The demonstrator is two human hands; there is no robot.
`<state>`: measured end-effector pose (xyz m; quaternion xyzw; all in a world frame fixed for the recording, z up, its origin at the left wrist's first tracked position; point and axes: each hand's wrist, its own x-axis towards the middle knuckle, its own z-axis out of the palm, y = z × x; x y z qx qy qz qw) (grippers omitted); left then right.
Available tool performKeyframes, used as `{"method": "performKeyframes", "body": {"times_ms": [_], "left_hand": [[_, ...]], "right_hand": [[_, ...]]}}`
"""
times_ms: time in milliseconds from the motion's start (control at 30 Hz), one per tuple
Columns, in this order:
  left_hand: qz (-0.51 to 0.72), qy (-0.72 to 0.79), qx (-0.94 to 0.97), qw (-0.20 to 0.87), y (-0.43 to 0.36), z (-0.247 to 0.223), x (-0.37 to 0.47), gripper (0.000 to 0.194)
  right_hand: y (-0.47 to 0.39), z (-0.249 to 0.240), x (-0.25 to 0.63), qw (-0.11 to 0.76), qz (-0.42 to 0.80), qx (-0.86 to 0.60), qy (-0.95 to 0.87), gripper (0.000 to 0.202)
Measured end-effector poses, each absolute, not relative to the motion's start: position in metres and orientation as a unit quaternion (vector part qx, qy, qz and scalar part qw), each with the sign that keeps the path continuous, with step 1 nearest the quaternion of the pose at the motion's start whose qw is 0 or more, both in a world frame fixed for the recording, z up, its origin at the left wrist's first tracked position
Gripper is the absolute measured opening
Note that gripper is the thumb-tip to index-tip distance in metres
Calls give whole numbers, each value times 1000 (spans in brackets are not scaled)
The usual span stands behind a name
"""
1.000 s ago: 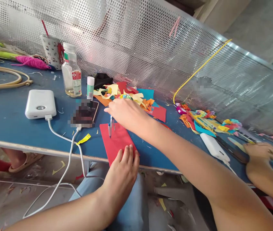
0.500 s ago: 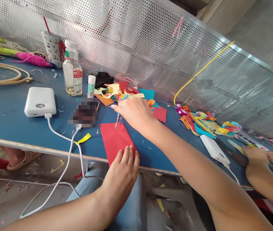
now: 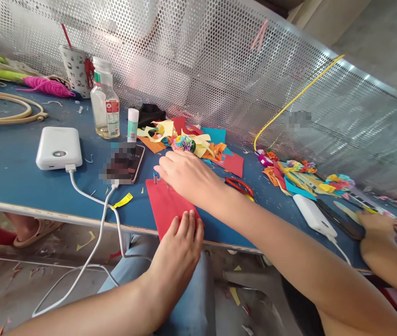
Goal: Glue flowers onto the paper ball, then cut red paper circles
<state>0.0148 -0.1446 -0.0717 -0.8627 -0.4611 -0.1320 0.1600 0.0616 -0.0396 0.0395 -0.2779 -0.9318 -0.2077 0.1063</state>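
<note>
1. The red paper (image 3: pixel 172 203) lies on the blue table (image 3: pixel 12 175) at its near edge, directly in front of the person.
2. The left hand (image 3: pixel 180 247) rests on the paper's near right part, spread flat with fingers extended close together; it presses on the sheet and grips nothing visible.
3. The right hand (image 3: pixel 187 172) is curled above the paper's far end, closed around a drawing compass (image 3: pixel 155 177); most of the tool and the fingertips are hidden.
4. Just beyond that hand sits a multicoloured paper ball (image 3: pixel 183 144) among cut paper scraps (image 3: pixel 232 164), and red-handled scissors (image 3: pixel 242 185) lie partly behind the right forearm.
5. To the left of the paper are a phone (image 3: pixel 137 163), an upright glue stick (image 3: pixel 132 126) and a bottle (image 3: pixel 104 105).
6. Farther left, a white power bank (image 3: pixel 59 148) stands near a wooden hoop (image 3: pixel 26 112) and a patterned cup (image 3: pixel 75 70).
7. A perforated metal panel (image 3: pixel 202 65) runs behind everything.
8. At far right, a co-worker's hand (image 3: pixel 377 227) is near more scraps.
</note>
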Motion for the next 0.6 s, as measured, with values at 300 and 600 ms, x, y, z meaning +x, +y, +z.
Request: {"method": "performKeyframes", "body": {"times_ms": [300,600], "left_hand": [[-129,-459,-865,158,-146,-72,14,49],[-113,-454,-868,167,-146,-73,13,51]], "right_hand": [[-31,52,109,100,-128,-318,-934,15],[9,74,99,12,-79,-319,-944,11]]}}
